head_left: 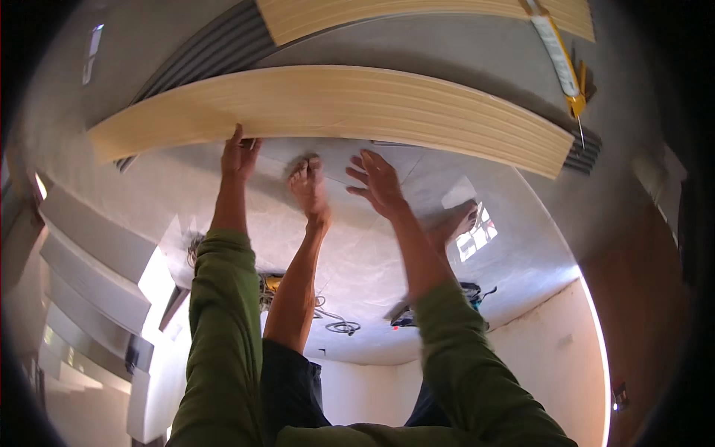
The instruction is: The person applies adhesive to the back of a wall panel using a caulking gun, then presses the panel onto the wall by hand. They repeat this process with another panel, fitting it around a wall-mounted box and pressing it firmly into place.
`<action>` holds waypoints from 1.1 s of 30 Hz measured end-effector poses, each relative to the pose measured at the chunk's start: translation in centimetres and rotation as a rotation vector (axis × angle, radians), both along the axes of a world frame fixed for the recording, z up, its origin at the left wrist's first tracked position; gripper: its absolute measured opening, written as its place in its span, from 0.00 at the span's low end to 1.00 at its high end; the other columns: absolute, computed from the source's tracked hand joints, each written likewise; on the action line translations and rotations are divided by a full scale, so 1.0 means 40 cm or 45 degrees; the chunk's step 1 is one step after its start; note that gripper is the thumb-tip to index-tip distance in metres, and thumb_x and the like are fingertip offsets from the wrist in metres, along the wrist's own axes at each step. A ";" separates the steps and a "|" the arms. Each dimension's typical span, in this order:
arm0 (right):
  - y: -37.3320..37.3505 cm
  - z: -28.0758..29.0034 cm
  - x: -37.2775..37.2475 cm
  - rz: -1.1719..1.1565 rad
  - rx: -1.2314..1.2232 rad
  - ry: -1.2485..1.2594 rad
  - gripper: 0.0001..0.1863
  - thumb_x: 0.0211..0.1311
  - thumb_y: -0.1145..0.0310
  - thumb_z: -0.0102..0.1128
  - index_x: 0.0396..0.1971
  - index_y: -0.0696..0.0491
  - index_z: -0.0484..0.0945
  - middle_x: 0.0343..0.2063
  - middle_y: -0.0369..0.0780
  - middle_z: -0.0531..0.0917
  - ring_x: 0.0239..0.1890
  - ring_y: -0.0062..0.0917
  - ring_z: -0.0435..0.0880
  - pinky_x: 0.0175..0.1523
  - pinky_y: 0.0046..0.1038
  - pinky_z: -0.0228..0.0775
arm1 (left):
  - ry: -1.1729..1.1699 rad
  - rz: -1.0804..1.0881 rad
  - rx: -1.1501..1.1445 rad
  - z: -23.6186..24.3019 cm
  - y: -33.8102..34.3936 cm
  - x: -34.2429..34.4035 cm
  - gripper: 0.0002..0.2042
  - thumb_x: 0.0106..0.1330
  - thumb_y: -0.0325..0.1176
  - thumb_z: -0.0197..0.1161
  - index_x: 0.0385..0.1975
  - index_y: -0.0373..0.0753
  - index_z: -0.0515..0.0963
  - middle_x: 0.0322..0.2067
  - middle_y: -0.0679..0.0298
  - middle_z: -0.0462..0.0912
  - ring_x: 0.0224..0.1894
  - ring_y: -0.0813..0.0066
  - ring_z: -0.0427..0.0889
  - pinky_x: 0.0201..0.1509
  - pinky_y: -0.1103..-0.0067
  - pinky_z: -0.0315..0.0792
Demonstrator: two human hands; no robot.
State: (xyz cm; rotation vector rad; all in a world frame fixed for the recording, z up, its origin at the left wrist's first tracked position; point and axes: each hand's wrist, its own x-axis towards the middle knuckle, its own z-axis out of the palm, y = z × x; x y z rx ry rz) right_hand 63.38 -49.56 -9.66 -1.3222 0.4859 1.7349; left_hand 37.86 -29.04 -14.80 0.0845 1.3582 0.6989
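"While the left hand (240, 158) touches the near edge of the cream grooved panel (335, 100), is it clamped on?"
"I can't tell; one fingertip laps over the face, but the others are partly hidden."
"And the right hand (381, 185)?"
"Empty, fingers loosely spread, near that same edge but apart from it."
"Where's the panel?"
"Crosswise beyond the bare feet (310, 188), over grey ribbed strips (223, 46)."

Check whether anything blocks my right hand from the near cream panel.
Nothing visible stands between the right hand and the near cream panel; the left hand is at that panel's near edge.
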 end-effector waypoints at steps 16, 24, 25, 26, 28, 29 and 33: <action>-0.012 0.304 -0.079 -0.979 0.320 -0.078 0.23 0.69 0.64 0.52 0.61 0.48 0.60 0.49 0.40 0.75 0.50 0.34 0.77 0.45 0.43 0.75 | 0.021 -0.302 0.129 0.414 -0.097 -0.153 0.19 0.64 0.23 0.57 0.56 0.28 0.67 0.54 0.53 0.72 0.56 0.61 0.73 0.63 0.67 0.69; -0.145 0.723 -0.056 -1.001 0.691 0.109 0.23 0.68 0.65 0.50 0.61 0.50 0.63 0.46 0.41 0.79 0.50 0.31 0.78 0.51 0.45 0.74 | -0.094 -0.428 0.289 0.983 -0.159 -0.062 0.18 0.64 0.23 0.54 0.54 0.27 0.67 0.56 0.51 0.71 0.57 0.62 0.72 0.64 0.68 0.68; -0.156 0.801 -0.041 -1.036 0.801 0.106 0.24 0.68 0.65 0.49 0.63 0.49 0.60 0.48 0.41 0.78 0.51 0.31 0.78 0.52 0.46 0.73 | -0.178 -0.421 0.302 1.041 -0.156 -0.059 0.19 0.64 0.23 0.55 0.55 0.27 0.67 0.57 0.51 0.70 0.58 0.61 0.71 0.65 0.67 0.66; -0.192 0.852 -0.026 -1.055 0.855 0.144 0.25 0.69 0.63 0.49 0.64 0.49 0.59 0.51 0.41 0.77 0.52 0.32 0.78 0.52 0.45 0.73 | -0.127 -0.468 0.305 1.103 -0.172 -0.042 0.20 0.64 0.24 0.55 0.56 0.27 0.65 0.57 0.50 0.69 0.59 0.60 0.70 0.66 0.67 0.65; -0.247 0.931 0.031 -1.101 0.959 0.134 0.27 0.69 0.62 0.48 0.65 0.49 0.57 0.53 0.42 0.76 0.53 0.32 0.77 0.52 0.44 0.73 | -0.122 -0.559 0.343 1.222 -0.196 0.053 0.22 0.64 0.25 0.56 0.57 0.27 0.64 0.57 0.49 0.68 0.60 0.60 0.69 0.67 0.66 0.64; -0.270 0.976 0.055 -1.127 0.953 0.115 0.27 0.69 0.65 0.46 0.66 0.50 0.56 0.55 0.42 0.74 0.54 0.33 0.77 0.51 0.44 0.75 | -0.153 -0.618 0.373 1.285 -0.211 0.101 0.23 0.64 0.25 0.56 0.59 0.27 0.62 0.57 0.49 0.68 0.60 0.60 0.69 0.67 0.67 0.64; -0.379 1.129 0.156 -1.190 1.059 -0.058 0.27 0.69 0.67 0.45 0.67 0.50 0.55 0.57 0.41 0.72 0.55 0.35 0.76 0.49 0.41 0.77 | -0.242 -0.685 0.502 1.457 -0.282 0.271 0.26 0.63 0.26 0.57 0.61 0.28 0.59 0.57 0.49 0.69 0.59 0.60 0.69 0.67 0.67 0.64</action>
